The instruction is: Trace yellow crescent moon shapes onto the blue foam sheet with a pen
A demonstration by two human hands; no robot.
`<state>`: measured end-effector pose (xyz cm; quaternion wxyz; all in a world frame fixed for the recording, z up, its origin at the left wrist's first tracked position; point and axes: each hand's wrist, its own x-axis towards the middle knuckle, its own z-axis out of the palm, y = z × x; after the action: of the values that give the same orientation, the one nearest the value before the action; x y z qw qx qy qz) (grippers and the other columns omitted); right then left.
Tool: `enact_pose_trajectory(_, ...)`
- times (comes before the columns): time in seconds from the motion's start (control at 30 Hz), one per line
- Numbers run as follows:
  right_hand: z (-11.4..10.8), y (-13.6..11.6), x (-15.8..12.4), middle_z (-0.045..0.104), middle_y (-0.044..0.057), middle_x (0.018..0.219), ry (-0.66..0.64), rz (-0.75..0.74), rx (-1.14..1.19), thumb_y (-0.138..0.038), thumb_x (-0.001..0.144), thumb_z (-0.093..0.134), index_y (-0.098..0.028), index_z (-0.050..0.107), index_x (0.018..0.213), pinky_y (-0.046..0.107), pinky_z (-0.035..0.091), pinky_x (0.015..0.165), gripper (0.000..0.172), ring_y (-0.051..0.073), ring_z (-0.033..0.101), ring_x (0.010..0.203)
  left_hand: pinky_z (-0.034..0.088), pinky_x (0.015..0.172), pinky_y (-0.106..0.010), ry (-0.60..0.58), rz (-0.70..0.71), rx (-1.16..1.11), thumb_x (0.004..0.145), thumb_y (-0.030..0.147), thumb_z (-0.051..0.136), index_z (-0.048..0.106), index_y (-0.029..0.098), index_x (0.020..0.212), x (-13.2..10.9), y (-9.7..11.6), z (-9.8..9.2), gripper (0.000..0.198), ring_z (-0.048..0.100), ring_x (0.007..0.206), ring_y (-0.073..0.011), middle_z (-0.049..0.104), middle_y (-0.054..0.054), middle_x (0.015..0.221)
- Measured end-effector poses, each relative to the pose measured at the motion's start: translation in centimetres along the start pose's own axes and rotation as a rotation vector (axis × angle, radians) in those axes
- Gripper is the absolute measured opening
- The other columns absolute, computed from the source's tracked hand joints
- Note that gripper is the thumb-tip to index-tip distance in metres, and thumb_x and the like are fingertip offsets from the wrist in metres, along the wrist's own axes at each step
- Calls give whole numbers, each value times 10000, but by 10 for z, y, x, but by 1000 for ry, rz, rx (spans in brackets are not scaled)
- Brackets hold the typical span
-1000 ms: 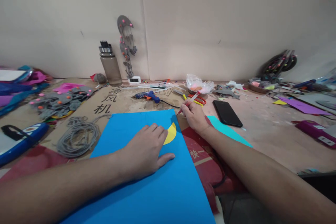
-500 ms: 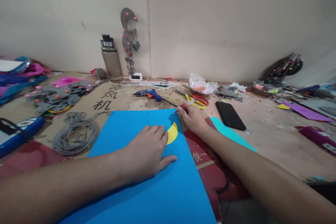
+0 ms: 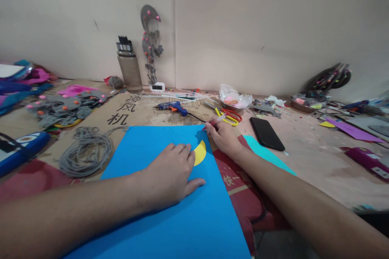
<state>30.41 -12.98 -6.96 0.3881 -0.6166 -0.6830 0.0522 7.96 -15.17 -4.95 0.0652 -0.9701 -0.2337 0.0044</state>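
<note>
A large blue sheet (image 3: 170, 202) lies in front of me on the table. My left hand (image 3: 168, 174) rests flat on it, fingers spread, pressing down a small yellow crescent-shaped piece (image 3: 199, 152) near the sheet's upper right corner. My right hand (image 3: 223, 135) is closed on a red pen (image 3: 209, 125), its tip touching the blue sheet's top right edge just above the crescent.
Yellow and red scissors (image 3: 229, 116), a black phone (image 3: 266, 133) and a blue glue gun (image 3: 173, 107) lie behind my hands. A coil of grey cord (image 3: 86, 151) sits left. A water bottle (image 3: 130, 68) stands by the wall. Felt scraps litter both sides.
My right hand with the pen has moved left and down, from off the sheet to its top right edge. The left hand has stayed on the crescent.
</note>
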Motion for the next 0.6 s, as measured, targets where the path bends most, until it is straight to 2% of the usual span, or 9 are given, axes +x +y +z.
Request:
enact_pose_trajectory(0.43, 2, 4, 1, 668, 52, 762, 1, -30, -7, -311, 947, 456, -208, 544, 730, 300, 442, 739, 256, 192, 618, 731, 433, 971, -547, 58, 8, -30, 946, 621, 345, 585, 36, 1315, 1, 0, 2, 732, 537, 1232, -412, 533, -262, 1378)
enact_pose_trajectory(0.6, 2, 3, 0, 673, 46, 774, 6, -45, 14, -302, 944, 463, -206, 552, 743, 292, 442, 723, 240, 182, 612, 722, 436, 973, -540, 24, 7, -17, 951, 624, 318, 570, 41, 1333, 2, 0, 1, 741, 528, 1244, -409, 515, -256, 1399)
